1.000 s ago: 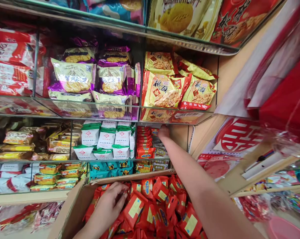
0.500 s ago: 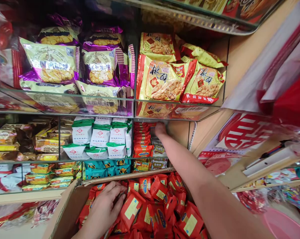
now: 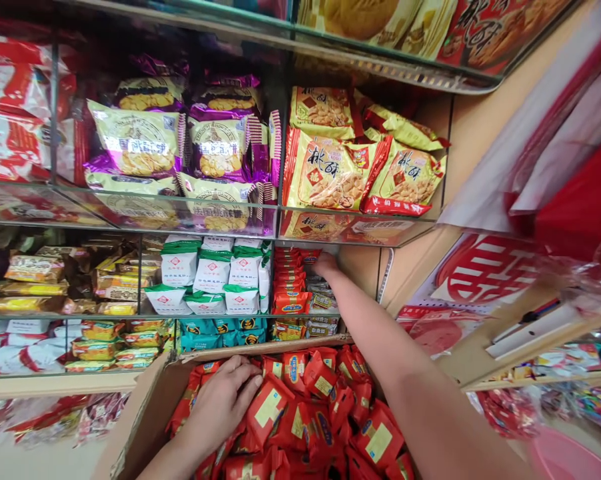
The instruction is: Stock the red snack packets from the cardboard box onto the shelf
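My left hand (image 3: 225, 395) lies low among the small red snack packets (image 3: 321, 377) in an open cardboard box (image 3: 135, 420). Its fingers curl down and in with the thumb near them, and whatever lies beneath them is hidden. Up on the glass shelf, my right hand (image 3: 325, 264) reaches deep into a narrow compartment. A red snack packet (image 3: 309, 256) shows at its fingertips, atop a stack of red packets (image 3: 289, 283); the fingers are partly hidden behind the wrist. Directly below that hand are stacked grey-brown packets (image 3: 323, 303).
White and green packets (image 3: 211, 275) fill the neighbouring compartment. A glass shelf edge (image 3: 350, 228) runs above my right forearm, with yellow and red biscuit packs (image 3: 333, 170) on it. Teal packets (image 3: 224, 333) sit below, and a wooden side panel (image 3: 360, 273) bounds the right.
The view has turned slightly left, so the shelves appear farther right. My left hand has shifted a little right over the packets. My right hand remains inside the compartment by the red stack.
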Demonstrator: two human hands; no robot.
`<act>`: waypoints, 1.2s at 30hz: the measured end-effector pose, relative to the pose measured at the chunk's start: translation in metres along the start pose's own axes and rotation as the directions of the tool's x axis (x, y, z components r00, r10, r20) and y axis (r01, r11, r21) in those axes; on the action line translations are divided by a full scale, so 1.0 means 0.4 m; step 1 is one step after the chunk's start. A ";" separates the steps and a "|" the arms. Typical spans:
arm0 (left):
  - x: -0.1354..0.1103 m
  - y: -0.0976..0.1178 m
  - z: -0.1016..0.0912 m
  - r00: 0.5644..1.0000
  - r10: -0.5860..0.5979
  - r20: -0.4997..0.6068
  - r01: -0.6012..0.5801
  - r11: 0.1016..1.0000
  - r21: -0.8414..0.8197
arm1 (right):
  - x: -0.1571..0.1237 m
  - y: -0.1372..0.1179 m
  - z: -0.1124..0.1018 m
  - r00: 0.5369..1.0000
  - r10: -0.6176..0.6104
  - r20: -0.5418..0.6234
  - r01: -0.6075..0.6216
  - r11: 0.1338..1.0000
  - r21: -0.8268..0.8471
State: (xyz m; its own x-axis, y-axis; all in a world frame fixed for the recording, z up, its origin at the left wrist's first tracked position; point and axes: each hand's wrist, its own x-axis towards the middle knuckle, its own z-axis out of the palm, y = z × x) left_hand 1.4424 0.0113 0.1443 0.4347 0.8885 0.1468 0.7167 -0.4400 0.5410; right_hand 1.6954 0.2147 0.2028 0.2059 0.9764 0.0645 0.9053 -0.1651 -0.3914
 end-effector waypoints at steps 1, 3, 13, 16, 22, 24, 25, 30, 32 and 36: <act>-0.002 0.003 -0.005 1.000 0.018 0.019 -0.018 1.000 -0.009 | -0.011 -0.004 -0.014 1.000 0.009 -0.011 -0.009 1.000 0.009; -0.008 0.006 -0.013 0.996 0.062 0.065 -0.061 0.998 -0.020 | -0.048 -0.016 -0.050 0.998 0.001 -0.056 0.001 0.999 0.038; -0.060 0.037 -0.017 0.980 0.156 0.124 -0.148 0.987 -0.069 | -0.598 -0.040 -0.078 0.810 -0.578 -0.105 0.584 0.773 0.248; -0.069 0.047 -0.012 0.987 0.130 0.097 -0.101 0.962 -0.253 | -0.675 -0.013 0.001 0.832 -0.545 0.100 0.515 0.827 0.225; -0.039 0.069 -0.017 0.976 -0.154 -0.156 -0.001 0.709 -0.705 | -0.655 0.027 0.062 0.908 -0.409 0.091 0.290 0.769 0.569; -0.029 0.075 -0.023 0.965 -0.194 -0.175 -0.006 0.654 -0.757 | -0.655 0.027 0.062 0.931 -0.364 0.037 0.228 0.657 0.719; -0.027 0.076 -0.024 0.969 -0.185 -0.165 -0.006 0.648 -0.761 | -0.657 0.024 0.062 0.929 -0.367 0.052 0.191 0.596 0.780; -0.034 0.077 -0.010 0.985 -0.075 -0.158 -0.054 0.727 -0.685 | -0.669 0.010 0.071 0.909 -0.413 -0.059 0.264 0.460 0.848; -0.039 0.085 -0.011 0.983 -0.116 -0.139 -0.026 0.668 -0.744 | -0.670 0.014 0.072 0.886 -0.387 -0.255 0.437 0.514 0.738; -0.043 0.110 -0.027 0.951 -0.307 0.043 0.138 0.296 -0.945 | -0.678 0.032 0.068 0.751 -0.510 -0.420 0.660 0.550 0.511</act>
State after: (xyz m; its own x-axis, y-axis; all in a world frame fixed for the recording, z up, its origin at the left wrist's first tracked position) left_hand 1.4604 -0.0220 0.1746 0.2167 0.9743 -0.0620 -0.2429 0.1153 0.9632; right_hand 1.6411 -0.0484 0.1553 -0.1515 0.7588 0.6335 0.4444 0.6247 -0.6421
